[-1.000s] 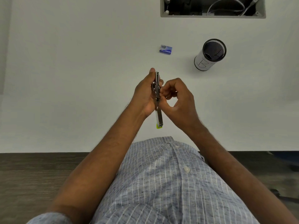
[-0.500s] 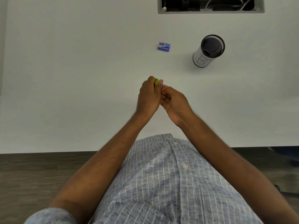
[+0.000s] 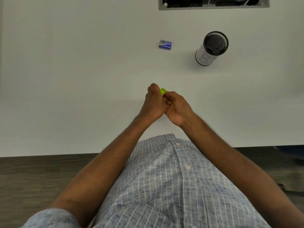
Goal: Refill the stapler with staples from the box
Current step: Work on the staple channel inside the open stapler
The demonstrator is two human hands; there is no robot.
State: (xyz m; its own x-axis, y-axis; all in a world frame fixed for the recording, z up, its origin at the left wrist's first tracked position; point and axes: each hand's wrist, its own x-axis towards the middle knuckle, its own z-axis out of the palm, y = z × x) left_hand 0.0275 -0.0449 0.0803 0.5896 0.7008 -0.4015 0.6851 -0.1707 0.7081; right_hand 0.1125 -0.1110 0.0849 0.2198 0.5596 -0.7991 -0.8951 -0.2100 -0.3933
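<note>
Gripping stapler [image 3: 163, 91] between both curled hands, left hand [image 3: 152, 102], right hand [image 3: 176, 106], green end pointing away, body hidden.

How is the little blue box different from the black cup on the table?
The staple box is blue, flat and rectangular; the mesh cup is round and tall, black with a white band bearing handwritten marks. The staple box looks much smaller than the mesh cup. The mesh cup is open on top, so you can see inside; the staple box shows only its printed top. Both sit on the white table, untouched by either hand.
</note>
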